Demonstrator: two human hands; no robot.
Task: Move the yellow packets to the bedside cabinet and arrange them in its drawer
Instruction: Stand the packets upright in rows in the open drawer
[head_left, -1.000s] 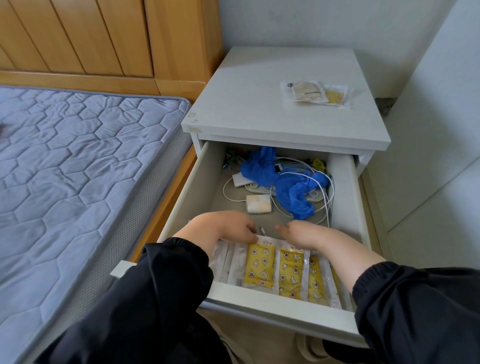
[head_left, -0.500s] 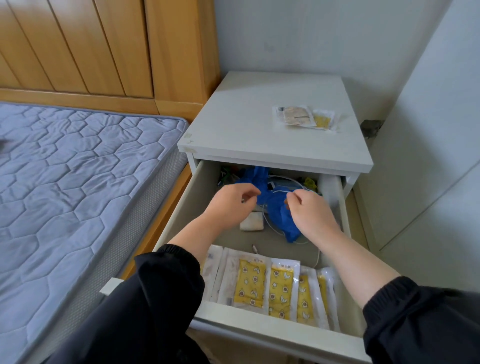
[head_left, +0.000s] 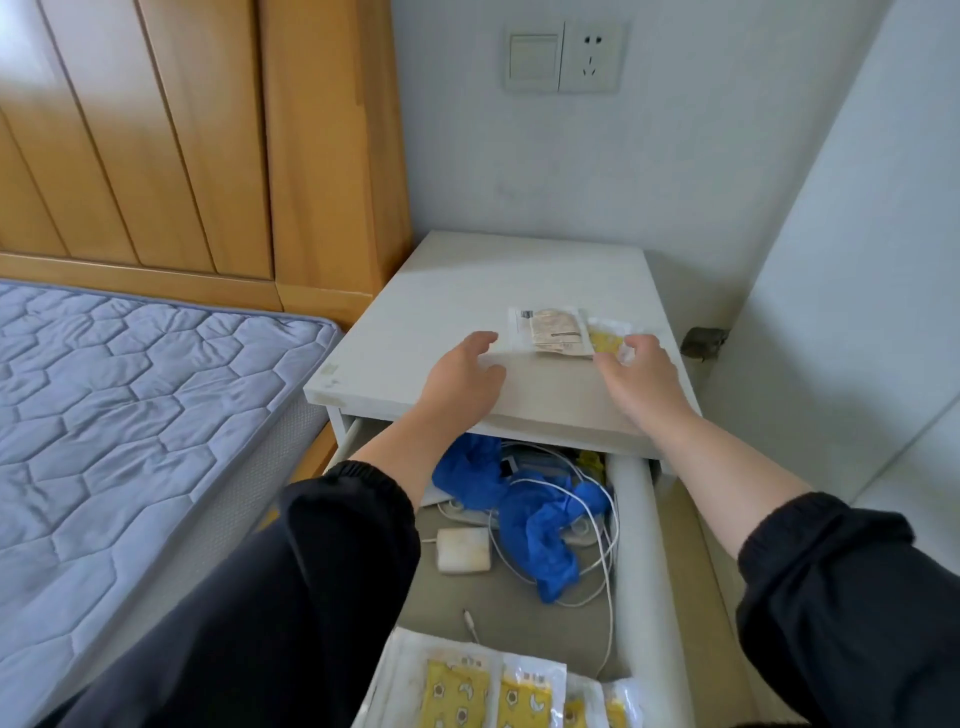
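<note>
On top of the bedside cabinet (head_left: 457, 291), towards its 2 o'clock corner, lie 2 packets overlapping: a yellow packet (head_left: 605, 340) and, across its 9 o'clock end, a pale packet (head_left: 550, 332) with a printed label. The right hand (head_left: 641, 376) has its fingertips on the yellow packet's 3 o'clock end, thumb tucked at the near edge; from here I cannot tell whether it actually pinches the wrapper. The left hand (head_left: 462, 374) hovers just at 9 o'clock of the pale packet, fingers loosely spread and holding nothing. Below, the drawer (head_left: 636, 545) stands pulled out, and along its 6 o'clock end sits a row of yellow packets (head_left: 460, 696), side by side, 4 yellow faces showing in clear wrappers. Further back in the drawer, towards 12 o'clock, a blue bundle (head_left: 540, 519) lies tangled with a white cable (head_left: 605, 540), and a white charger block (head_left: 462, 550) sits at 9 o'clock of them. Both arms wear dark sleeves. At 9 o'clock of the cabinet is a grey quilted mattress (head_left: 130, 415) against a wooden headboard (head_left: 182, 130), and a wall socket (head_left: 561, 62) is up at 12 o'clock.
</note>
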